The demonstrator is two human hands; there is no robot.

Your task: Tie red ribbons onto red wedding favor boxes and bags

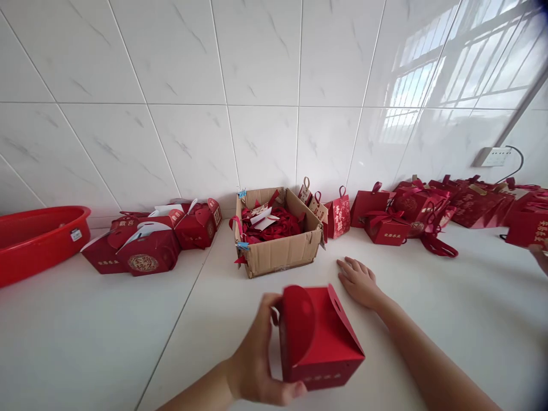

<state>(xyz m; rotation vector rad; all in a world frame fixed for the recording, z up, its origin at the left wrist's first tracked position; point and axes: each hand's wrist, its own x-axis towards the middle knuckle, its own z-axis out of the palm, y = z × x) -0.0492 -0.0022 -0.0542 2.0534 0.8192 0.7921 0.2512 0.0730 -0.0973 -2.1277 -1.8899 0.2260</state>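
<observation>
Red basin (38, 251) at the far left, on a pale counter (85, 342) against a tiled wall. Next, a cluster of dark red boxes (149, 257) with gold lettering. Then an open brown cardboard carton (282, 257), filled with red ribbons (274, 228). In front of it, the wearer's left hand (257, 359) grips a bright red box (325, 331), thumb on the near side, fingers behind the left side. The box lies just right of that hand, flaps folded up to a peak; it looks nearly square, with no clear long axis. Whether its base touches the counter cannot be told. The right hand (358, 282) rests palm down, fingers extended, holding nothing; the box is near it, to its left and closer to the wearer. Further right, ribbon-handled red gift boxes (387, 228) line the wall. At the right edge, part of another person's hand (540, 260).
</observation>
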